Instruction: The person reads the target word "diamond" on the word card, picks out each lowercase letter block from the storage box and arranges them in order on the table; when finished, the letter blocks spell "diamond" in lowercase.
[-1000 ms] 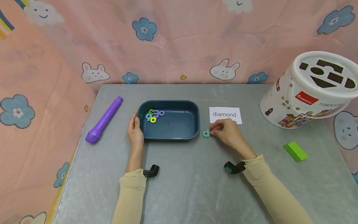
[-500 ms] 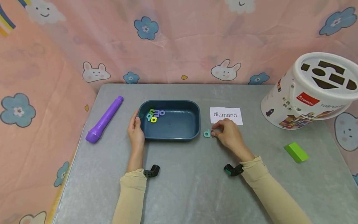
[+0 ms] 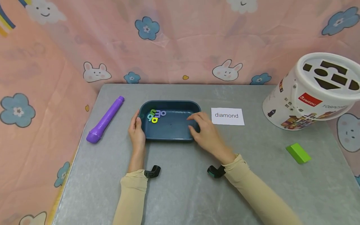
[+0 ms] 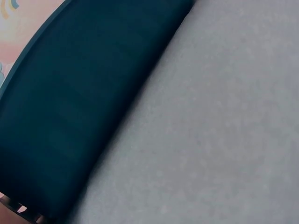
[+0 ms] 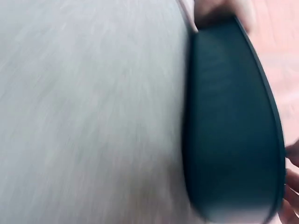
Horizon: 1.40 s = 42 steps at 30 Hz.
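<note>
In the head view, my left hand [image 3: 137, 129] holds the left end of a dark blue tray [image 3: 171, 139], its thumb by the rim. Several coloured letter pieces [image 3: 156, 114] lie in the tray's left part: green, purple, light blue and yellow. My right hand [image 3: 208, 134] reaches over the right rim, thumb and fingers apart, nothing visible between them. In the right wrist view, its fingers [image 5: 290, 193] show beside the tray wall [image 5: 233, 121]. The teal letter d seen earlier is hidden behind this hand. A white card [image 3: 227, 116] reading "diamond" lies to the right of the tray.
A purple toy microphone [image 3: 105, 120] lies left of the tray. At the right stand a large white block bucket [image 3: 306, 93] and a green block [image 3: 298, 153]. The grey table [image 3: 180, 190] ends against a pink patterned cloth [image 3: 180, 47].
My right hand has left the small letter pieces below the card and moved left to the tray's right rim, its fingers spreading. My left hand and the tray stay put.
</note>
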### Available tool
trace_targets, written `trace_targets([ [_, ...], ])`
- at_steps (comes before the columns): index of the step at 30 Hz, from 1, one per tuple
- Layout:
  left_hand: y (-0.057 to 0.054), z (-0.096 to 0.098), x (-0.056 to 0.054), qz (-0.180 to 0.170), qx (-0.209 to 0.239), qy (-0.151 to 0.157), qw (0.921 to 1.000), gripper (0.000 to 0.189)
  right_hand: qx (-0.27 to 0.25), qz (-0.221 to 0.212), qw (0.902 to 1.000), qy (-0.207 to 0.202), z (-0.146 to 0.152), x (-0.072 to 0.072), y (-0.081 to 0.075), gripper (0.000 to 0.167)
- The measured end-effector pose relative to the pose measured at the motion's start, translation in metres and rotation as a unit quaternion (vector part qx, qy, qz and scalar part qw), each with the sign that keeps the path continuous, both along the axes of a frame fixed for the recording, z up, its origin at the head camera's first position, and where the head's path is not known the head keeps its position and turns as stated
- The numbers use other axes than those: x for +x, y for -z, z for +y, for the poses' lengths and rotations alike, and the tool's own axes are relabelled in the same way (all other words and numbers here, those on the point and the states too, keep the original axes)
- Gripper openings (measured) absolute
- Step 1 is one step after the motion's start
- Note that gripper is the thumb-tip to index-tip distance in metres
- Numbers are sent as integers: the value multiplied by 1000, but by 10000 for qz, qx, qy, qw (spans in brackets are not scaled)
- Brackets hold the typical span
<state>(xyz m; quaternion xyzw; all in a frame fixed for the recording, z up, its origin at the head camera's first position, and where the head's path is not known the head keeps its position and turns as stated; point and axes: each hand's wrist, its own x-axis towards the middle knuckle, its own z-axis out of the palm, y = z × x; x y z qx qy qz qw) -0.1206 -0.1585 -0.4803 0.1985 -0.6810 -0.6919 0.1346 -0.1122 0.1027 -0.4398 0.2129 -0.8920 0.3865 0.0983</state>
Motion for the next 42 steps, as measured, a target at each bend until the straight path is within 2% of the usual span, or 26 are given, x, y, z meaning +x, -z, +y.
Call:
trace_targets([
  [3,-1,0,1,-9,-9,12,10000,43,545,-256,9962,-628,-19,-2,2,39],
  [5,-1,0,1,12,-21,15,10000,44,945,-567,9893,-953,-30,-5,2,47],
  [8,0,0,1,33,-50,-12,10000,43,1385,-1131,9763,-1218,-42,-11,1,57],
  [12,0,0,1,151,-92,-54,9998,43,1428,-1833,9604,-1536,-55,-23,1,63],
  [18,0,0,2,189,-76,19,9998,43,1247,-2261,9425,-2123,-74,-38,9,61],
  [25,-1,-1,3,220,-61,-1,9997,43,1483,-2461,9312,-2241,-86,-45,15,67],
  [33,-1,0,2,227,-72,-19,9997,43,1893,-2402,9282,-2118,-89,-47,15,63],
  [37,-1,1,1,132,-23,11,9999,43,2148,-2321,9292,-1913,-88,-46,15,57],
  [42,1,0,-1,108,-23,17,9999,43,2295,-2073,9384,-1541,-85,-44,10,46],
])
